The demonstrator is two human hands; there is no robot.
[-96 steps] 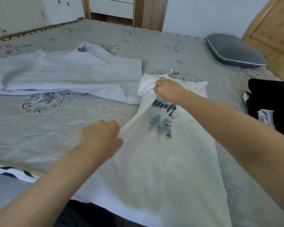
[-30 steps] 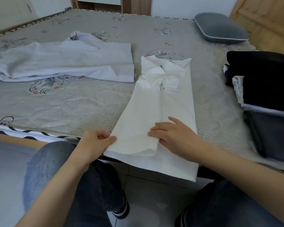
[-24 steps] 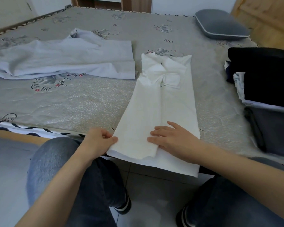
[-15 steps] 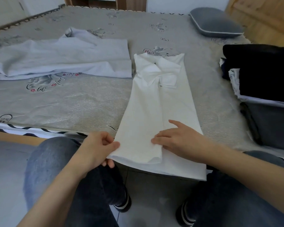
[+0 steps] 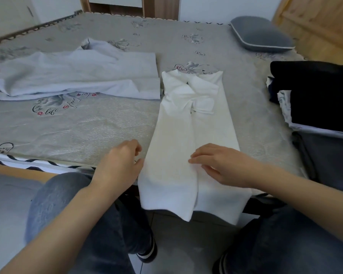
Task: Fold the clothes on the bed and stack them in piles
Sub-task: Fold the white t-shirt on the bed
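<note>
Now right hand (image 5: 226, 165) flat on white shirt (image 5: 186, 135) (folded lengthwise, on bed (image 5: 87, 125)); left hand (image 5: 121, 163) loosely curled beside it, holding nothing.

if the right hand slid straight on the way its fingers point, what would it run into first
The right hand rests on the white shirt with fingers pointing left, toward the left hand at the shirt's left edge. Sliding on, it would cross the folded cloth and probably meet that hand first, though depth is uncertain.

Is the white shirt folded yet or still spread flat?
Partly folded: the white shirt is a narrow strip, sides and sleeves turned inward, its near end hanging off the bed.
</note>
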